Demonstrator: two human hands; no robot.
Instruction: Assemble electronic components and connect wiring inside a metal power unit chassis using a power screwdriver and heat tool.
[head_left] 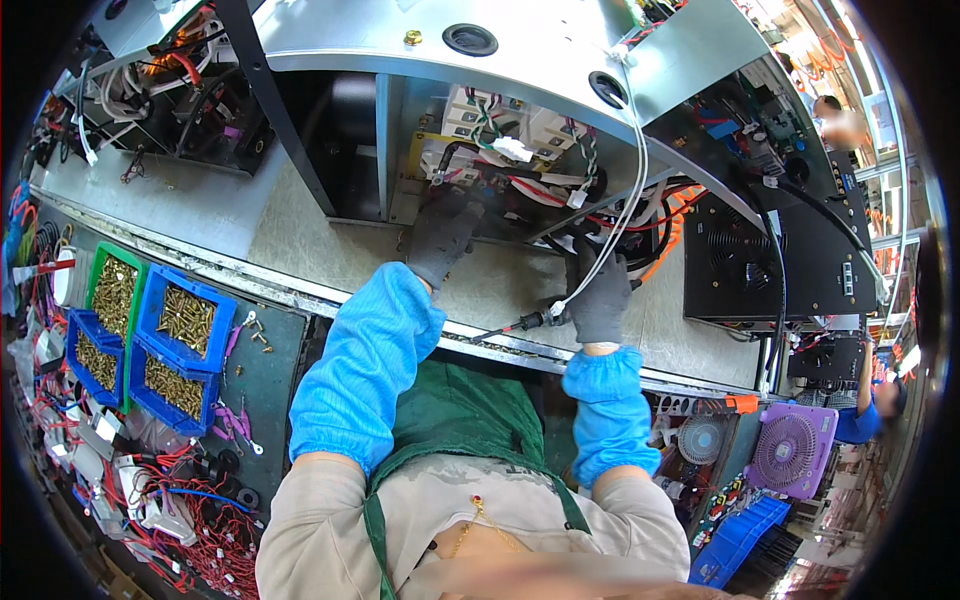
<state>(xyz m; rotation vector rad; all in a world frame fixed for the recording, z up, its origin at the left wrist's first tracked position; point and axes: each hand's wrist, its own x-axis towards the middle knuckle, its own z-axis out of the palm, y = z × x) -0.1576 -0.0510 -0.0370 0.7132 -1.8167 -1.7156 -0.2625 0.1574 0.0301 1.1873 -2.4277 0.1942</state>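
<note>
My left hand [438, 242], in a grey glove, reaches into the open front of a metal cabinet [385, 150]. Its fingers are close to the white terminal parts [465, 118] and a black cable; the fingertips are too dark to make out. Just outside the cabinet, my right hand [600, 300], also gloved, is closed around a black screwdriver [532, 320]. The tool's thin shaft points left over the bench edge. White wires [628, 210] hang from the cabinet top across my right hand. Red and black wires run behind that hand.
Blue bins [190, 318] and a green bin [112, 290] of brass-coloured screws stand at the left. An orange coiled hose [668, 235] lies beside a black fan unit [735, 255]. A purple fan [792, 450] is at the right, near another person [868, 415].
</note>
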